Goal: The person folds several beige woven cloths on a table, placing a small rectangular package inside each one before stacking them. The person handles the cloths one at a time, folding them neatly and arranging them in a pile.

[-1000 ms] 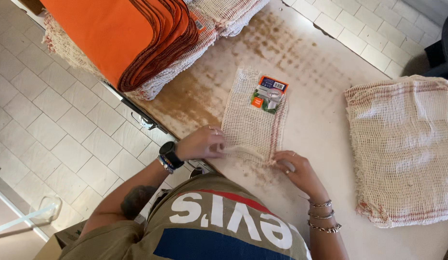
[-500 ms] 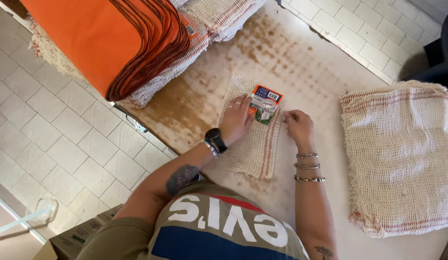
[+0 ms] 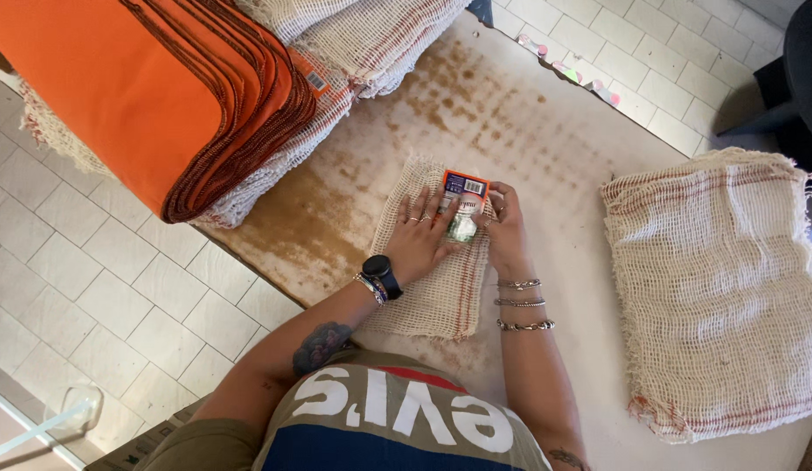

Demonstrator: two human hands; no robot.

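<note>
Folded mesh cloth (image 3: 441, 288): cream open weave with a red stripe near one edge, lying flat on the worn, brown-stained tabletop (image 3: 528, 131). Left hand (image 3: 421, 234) rests on it, fingers spread and pressed flat. Right hand (image 3: 503, 225) at the cloth's far corner, fingertips closed around a small packet label (image 3: 463, 196), orange card with a dark blue panel above a clear sleeve. Well to the right, a stack of matching mesh cloths (image 3: 720, 288), frayed edges. Far left, a pile of orange cloths (image 3: 153, 87) with dark stitched hems, laid over more cream mesh cloth (image 3: 371, 35). Pale tiled floor (image 3: 100, 279) below.
</note>
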